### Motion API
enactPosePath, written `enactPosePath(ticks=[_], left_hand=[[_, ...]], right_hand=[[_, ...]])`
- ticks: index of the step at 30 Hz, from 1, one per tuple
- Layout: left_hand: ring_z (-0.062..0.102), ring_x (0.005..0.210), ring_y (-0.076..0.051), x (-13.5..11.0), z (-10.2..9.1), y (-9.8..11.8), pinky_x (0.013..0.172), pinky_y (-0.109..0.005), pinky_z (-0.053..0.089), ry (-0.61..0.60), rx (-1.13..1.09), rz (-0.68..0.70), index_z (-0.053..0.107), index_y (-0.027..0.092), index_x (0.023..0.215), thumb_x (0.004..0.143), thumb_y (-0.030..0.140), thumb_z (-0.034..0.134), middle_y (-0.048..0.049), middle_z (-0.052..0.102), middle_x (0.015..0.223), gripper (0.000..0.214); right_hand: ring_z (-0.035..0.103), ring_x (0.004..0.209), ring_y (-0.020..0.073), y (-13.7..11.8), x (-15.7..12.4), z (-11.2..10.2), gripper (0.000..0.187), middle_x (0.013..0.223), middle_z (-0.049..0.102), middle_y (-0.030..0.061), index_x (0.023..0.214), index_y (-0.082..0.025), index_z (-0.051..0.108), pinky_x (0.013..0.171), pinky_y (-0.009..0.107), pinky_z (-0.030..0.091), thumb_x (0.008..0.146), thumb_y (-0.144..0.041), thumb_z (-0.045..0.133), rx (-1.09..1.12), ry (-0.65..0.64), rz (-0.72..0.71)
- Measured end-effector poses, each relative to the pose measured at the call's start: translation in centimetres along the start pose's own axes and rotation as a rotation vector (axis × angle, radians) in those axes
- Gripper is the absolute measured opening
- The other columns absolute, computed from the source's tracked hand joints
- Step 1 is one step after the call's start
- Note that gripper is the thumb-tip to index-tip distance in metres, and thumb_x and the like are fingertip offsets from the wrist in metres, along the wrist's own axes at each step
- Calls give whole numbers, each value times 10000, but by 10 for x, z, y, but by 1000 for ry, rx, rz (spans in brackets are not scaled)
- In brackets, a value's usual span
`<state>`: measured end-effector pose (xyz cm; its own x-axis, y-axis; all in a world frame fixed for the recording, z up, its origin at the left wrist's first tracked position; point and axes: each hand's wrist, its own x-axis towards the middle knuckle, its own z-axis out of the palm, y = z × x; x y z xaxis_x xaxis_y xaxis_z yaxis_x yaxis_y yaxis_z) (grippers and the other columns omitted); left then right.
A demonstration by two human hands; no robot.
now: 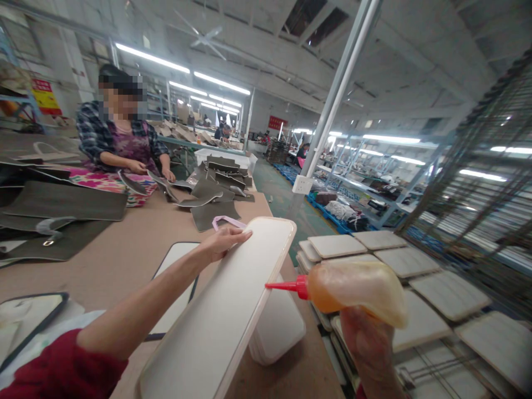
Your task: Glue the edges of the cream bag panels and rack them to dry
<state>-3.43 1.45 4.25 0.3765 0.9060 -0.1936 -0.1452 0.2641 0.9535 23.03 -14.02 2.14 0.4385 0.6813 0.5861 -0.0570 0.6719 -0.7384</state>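
My left hand (222, 241) grips the far left edge of a long white rounded panel (224, 310) tilted up off the brown table (128, 249). My right hand (369, 346) is wrapped round an orange squeeze bottle (357, 287). Its red nozzle (282, 286) touches the panel's right edge. My left sleeve is dark red.
White panels (415, 277) lie in rows on a rack to the right. A white box (278, 327) sits under the panel. Black-rimmed panels (177, 266) and grey cut pieces (211, 194) lie on the table. A person in a plaid shirt (120, 144) works at the far left. A slanted metal post (336, 94) stands ahead.
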Motion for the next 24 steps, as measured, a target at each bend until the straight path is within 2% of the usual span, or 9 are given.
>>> enactPosePath(ticks=[4, 8, 12, 16, 19, 24], left_hand=[[691, 597, -193, 7, -1, 1, 605, -285, 563, 10, 9, 9, 728, 115, 698, 459, 454, 960, -77, 742, 634, 475], [688, 592, -185, 13, -3, 1, 583, -269, 549, 23, 13, 17, 715, 125, 680, 425, 474, 963, -68, 743, 644, 499], [678, 575, -180, 16, -5, 2, 559, -264, 542, 32, 21, 6, 716, 134, 662, 398, 485, 964, -59, 745, 647, 504], [678, 576, -192, 16, -3, 6, 560, -276, 553, 41, 28, -18, 731, 132, 646, 375, 498, 963, -68, 748, 653, 511], [681, 576, -198, 18, -1, 9, 580, -285, 561, 58, 27, -36, 732, 140, 624, 396, 478, 965, -74, 753, 664, 470], [672, 564, -185, 19, 1, 14, 587, -277, 554, 78, 31, -48, 721, 157, 610, 389, 458, 970, -56, 739, 620, 449]], right_hand=[[759, 873, 271, 2, -5, -5, 683, 1054, 780, 84, 1294, -252, 597, 630, 300, 628, 670, -316, 867, -11, 5, 24], [747, 964, 298, 5, -10, -9, 729, 1106, 768, 92, 1328, -267, 569, 688, 351, 648, 662, -256, 866, -1, -41, 78], [734, 1011, 300, 5, -11, -8, 641, 1066, 779, 74, 1294, -293, 593, 809, 418, 643, 706, -348, 842, 28, -16, 22], [726, 1038, 298, 4, -9, -11, 566, 1050, 784, 57, 1257, -295, 623, 881, 438, 622, 730, -330, 825, 11, -66, 38], [721, 1055, 292, 3, -10, -12, 513, 1044, 786, 39, 1218, -304, 647, 884, 419, 622, 736, -332, 819, 7, -76, 34], [735, 1020, 302, 0, -14, -8, 482, 993, 792, 20, 1137, -328, 696, 823, 413, 642, 682, -284, 850, -4, 33, 30]])
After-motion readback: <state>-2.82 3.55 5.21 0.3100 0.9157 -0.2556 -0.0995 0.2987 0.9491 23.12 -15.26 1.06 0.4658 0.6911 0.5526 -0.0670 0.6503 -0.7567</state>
